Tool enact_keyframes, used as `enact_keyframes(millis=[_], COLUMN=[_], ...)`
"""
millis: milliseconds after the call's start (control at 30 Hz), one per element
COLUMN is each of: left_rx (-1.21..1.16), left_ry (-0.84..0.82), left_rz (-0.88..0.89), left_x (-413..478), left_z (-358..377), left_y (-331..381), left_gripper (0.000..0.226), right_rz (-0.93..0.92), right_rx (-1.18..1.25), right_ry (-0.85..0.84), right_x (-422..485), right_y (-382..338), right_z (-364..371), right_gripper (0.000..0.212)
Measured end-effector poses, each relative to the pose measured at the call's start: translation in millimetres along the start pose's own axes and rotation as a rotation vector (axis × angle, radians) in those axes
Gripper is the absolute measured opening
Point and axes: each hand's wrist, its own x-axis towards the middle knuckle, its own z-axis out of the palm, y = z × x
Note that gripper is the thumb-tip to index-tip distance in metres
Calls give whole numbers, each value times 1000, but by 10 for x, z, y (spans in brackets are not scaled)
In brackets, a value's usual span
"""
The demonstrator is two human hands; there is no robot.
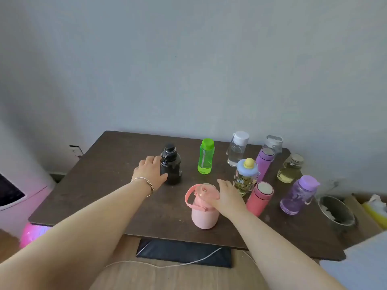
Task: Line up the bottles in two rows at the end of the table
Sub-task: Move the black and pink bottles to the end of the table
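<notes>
My left hand (149,172) wraps the left side of an upright black bottle (172,165) on the dark brown table (100,181). My right hand (227,198) grips the right side of a pink jug with a loop handle (202,210) near the front edge. Standing further right are a green bottle (205,156), a clear bottle with a white cap (237,149), a patterned bottle with a blue and yellow lid (245,176), a purple flask (264,162), a coral flask (259,198), a violet bottle (298,194), a glass jar (290,168) and a clear grey-lidded bottle (274,143).
The wall runs right behind the table's far edge. A metal bowl (337,212) and a yellow item (376,212) lie past the right end. A black pad with a white cable (184,255) sits under the front edge. A pink object (31,233) lies at the lower left.
</notes>
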Motion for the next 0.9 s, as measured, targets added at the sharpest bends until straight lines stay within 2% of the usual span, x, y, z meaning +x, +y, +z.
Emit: enact_keyframes(millis=[100,167,400,633,900], left_rx=[-50,-93,-294,-487,-704], left_ry=[-31,-70,-145,-193,-110], left_rz=[-6,-3,13,-74,-156], left_x=[295,515,1164,1352,1338], left_z=[43,65,252,484,643], left_y=[-169,-227,-313,-267,-234], left_gripper=[70,75,81,74,74], right_rz=[103,161,288,340,314], right_rx=[39,57,175,293,274], right_ry=[-52,-53,115,189,151], right_x=[54,56,58,89,286], right_y=[-121,-156,-266,-285,-218], right_z=[161,258,505,562,523], right_gripper=[94,93,80,59,58])
